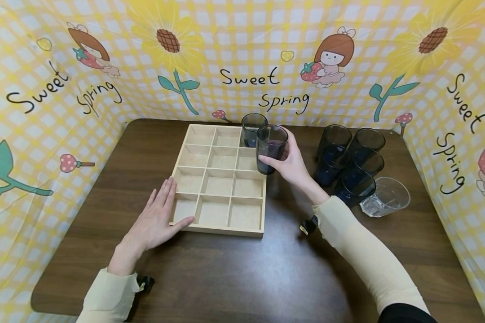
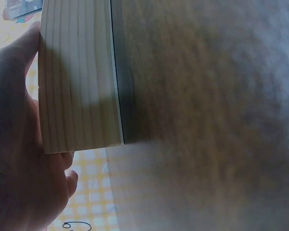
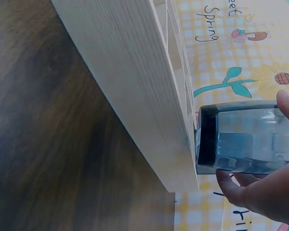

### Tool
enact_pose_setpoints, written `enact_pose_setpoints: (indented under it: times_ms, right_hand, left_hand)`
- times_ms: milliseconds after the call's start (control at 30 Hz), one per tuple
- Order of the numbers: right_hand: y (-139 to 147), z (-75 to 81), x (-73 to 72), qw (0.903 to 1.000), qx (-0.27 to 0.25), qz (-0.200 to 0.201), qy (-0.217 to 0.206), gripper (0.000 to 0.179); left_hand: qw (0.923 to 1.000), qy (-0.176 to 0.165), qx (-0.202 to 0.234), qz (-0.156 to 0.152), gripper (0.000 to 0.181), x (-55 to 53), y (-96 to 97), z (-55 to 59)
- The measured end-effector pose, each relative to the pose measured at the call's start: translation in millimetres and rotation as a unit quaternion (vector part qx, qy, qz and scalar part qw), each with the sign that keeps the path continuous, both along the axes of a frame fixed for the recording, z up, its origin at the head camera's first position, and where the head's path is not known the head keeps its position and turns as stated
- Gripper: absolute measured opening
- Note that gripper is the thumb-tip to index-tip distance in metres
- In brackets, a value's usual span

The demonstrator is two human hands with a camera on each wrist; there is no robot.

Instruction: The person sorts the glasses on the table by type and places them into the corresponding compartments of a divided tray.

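Note:
A wooden divided tray (image 1: pixel 226 232) lies on the table, with one dark blue-grey glass (image 1: pixel 249 130) upright in its back right compartment. My right hand (image 1: pixel 294 166) grips a second dark glass (image 1: pixel 269 146) by its side, thumb in front and fingers behind. In the right wrist view this held glass (image 3: pixel 253 137) has its thick base right at the tray's top edge, over the right column's second compartment from the back. My left hand (image 1: pixel 155 220) rests against the tray's front left corner, its fingers straight along the left side and the thumb at the front edge.
On the right of the brown table (image 1: pixel 234 278) several dark glasses (image 1: pixel 327 166) stand close together, near my right forearm. Beside them is a clear glass (image 1: pixel 388 197). A yellow checked cloth (image 1: pixel 242 54) rises behind the table and along both sides.

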State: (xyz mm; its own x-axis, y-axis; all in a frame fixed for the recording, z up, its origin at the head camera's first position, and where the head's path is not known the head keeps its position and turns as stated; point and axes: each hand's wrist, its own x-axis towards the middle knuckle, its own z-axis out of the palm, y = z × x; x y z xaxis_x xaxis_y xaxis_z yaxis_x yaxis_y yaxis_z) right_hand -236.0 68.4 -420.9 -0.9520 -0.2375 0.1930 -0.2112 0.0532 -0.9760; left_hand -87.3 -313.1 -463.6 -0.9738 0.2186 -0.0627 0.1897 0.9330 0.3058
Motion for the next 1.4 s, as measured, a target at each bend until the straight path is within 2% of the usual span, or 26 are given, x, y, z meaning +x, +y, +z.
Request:
enact_pose_setpoints:
  times_ms: [433,667,1167,1400]
  right_hand:
    - [-23,-1.8,-7.8,0.9997,-0.009,-0.002,-0.022,0.094]
    - [-33,-4.6,-7.5,0.999,-0.021,0.0,-0.04,0.093]
    - [-45,-10.9,-13.5,0.9994,-0.03,-0.016,-0.006,0.093]
    - [-49,-15.7,-13.8,0.9993,-0.036,-0.011,-0.003,0.096]
  left_hand:
    - [1.0,-0.001,0.001,0.001,0.116,0.0,-0.6,-0.3]
    - [1.0,-0.003,0.0,0.001,0.116,0.0,-1.0,-0.4]
    - [1.0,-0.006,0.001,0.004,0.117,-0.1,0.2,-0.1]
    - [1.0,-0.008,-0.001,0.005,0.117,0.3,-0.2,-0.3]
